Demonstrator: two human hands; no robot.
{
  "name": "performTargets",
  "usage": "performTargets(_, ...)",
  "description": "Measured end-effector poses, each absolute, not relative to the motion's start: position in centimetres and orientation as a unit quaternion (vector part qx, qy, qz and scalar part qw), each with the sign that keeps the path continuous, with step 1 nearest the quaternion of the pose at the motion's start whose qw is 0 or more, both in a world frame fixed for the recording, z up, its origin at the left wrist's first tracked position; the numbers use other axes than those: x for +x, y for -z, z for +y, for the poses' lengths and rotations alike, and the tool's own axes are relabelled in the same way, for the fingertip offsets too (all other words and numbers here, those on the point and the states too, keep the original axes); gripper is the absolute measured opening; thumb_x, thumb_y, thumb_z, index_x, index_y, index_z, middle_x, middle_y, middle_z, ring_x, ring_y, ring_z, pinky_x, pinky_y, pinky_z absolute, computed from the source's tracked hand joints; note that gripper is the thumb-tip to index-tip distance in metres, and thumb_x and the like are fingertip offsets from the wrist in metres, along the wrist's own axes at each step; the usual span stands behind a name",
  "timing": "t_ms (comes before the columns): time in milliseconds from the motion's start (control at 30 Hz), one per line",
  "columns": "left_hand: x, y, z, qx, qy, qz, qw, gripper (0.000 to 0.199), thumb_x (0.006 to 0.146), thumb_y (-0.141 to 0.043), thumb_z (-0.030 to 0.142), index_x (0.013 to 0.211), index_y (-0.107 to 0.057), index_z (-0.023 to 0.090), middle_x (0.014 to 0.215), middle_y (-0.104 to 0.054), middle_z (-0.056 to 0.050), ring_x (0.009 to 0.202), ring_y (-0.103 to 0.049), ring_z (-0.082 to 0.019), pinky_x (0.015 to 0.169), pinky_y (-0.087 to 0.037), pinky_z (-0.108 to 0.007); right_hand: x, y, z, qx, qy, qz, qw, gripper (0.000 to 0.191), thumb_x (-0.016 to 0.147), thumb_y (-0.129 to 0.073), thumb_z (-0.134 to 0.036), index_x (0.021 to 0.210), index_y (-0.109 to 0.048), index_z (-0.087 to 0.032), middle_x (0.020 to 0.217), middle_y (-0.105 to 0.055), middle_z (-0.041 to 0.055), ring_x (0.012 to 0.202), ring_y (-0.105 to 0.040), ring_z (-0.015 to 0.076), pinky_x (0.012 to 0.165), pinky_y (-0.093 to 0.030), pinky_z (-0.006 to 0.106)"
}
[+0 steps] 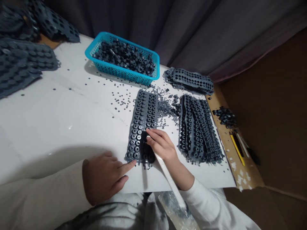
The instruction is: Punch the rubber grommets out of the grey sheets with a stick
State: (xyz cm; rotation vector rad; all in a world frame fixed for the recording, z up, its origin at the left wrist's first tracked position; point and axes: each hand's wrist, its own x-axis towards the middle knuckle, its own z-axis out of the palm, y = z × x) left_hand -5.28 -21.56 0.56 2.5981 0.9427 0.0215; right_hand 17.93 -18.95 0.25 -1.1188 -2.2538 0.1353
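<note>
A dark grey rubber sheet [142,118] with rows of round ring-shaped parts lies lengthwise on the white table. Near its lower left edge, my left hand [105,177] holds nothing; its index finger is stretched out, touching the sheet's bottom edge, and the thumb is apart. My right hand [164,147] is closed around a long white stick-shaped tool [171,182], whose rear end points toward my lap. The fingertips are over the sheet's lower right rows, and the tool's working tip is hidden there.
A blue basket [122,73] full of small black parts stands at the back. Small grey discs [165,107] are scattered beside the sheet. More rubber sheets [199,127] are stacked at right, others [26,60] at far left. A yellow cutter [237,148] lies on cardboard at the right.
</note>
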Motion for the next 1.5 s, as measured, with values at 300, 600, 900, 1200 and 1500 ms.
performTargets(300, -5.2, -0.8, -21.4, 0.911, 0.014, 0.354, 0.210, 0.041, 0.085, -0.052, 0.025, 0.125, -0.054, 0.030, 0.073, -0.069, -0.001, 0.072, -0.065, -0.025, 0.078, -0.047, -0.045, 17.1, -0.3, -18.7, -0.408, -0.237, -0.799, 0.372, 0.007, 0.087, -0.057, -0.015, 0.092, -0.061, -0.019, 0.106, -0.071, 0.0111, 0.111, -0.059, 0.0208, 0.090, -0.054, 0.040)
performTargets(600, -5.1, -0.7, -21.7, 0.914, 0.007, 0.351, 0.205, 0.041, 0.085, -0.051, 0.025, 0.125, -0.055, 0.029, 0.073, -0.068, 0.000, 0.070, -0.065, -0.026, 0.076, -0.047, -0.046, 18.0, 1.2, -18.8, -0.408, -0.100, -0.857, 0.299, 0.023, 0.085, -0.059, -0.011, 0.105, -0.061, -0.022, 0.120, -0.065, 0.0098, 0.114, -0.057, 0.0228, 0.090, -0.055, 0.040)
performTargets(900, -5.3, -0.6, -21.5, 0.909, -0.008, 0.362, 0.204, 0.041, 0.083, -0.053, 0.026, 0.123, -0.057, 0.032, 0.069, -0.066, -0.001, 0.070, -0.064, -0.023, 0.077, -0.047, -0.039, 20.4, -3.6, -20.9, -0.564, -0.089, -0.727, 0.381, 0.020, 0.087, -0.053, -0.010, 0.100, -0.060, -0.023, 0.114, -0.067, 0.0091, 0.108, -0.062, 0.0222, 0.087, -0.055, 0.039)
performTargets(1200, -5.4, -0.2, -21.7, 0.907, -0.009, 0.368, 0.207, 0.041, 0.084, -0.051, 0.027, 0.123, -0.056, 0.033, 0.072, -0.067, -0.001, 0.071, -0.064, -0.025, 0.080, -0.046, -0.048, 24.5, -5.4, -19.5, -0.619, -0.280, -0.620, 0.393, 0.012, 0.090, -0.054, -0.030, 0.097, -0.058, -0.022, 0.107, -0.069, 0.0105, 0.101, -0.066, 0.0246, 0.084, -0.053, 0.040)
performTargets(1500, -6.0, 0.8, -21.8, 0.921, -0.054, 0.345, 0.174, 0.040, 0.085, -0.050, 0.028, 0.125, -0.052, 0.032, 0.073, -0.067, 0.000, 0.069, -0.063, -0.024, 0.072, -0.047, -0.040, 23.3, -5.3, -14.0, -0.583, -0.409, -0.563, 0.418, 0.016, 0.084, -0.061, -0.040, 0.083, -0.059, -0.024, 0.110, -0.066, 0.0052, 0.123, -0.051, 0.0230, 0.099, -0.042, 0.039)
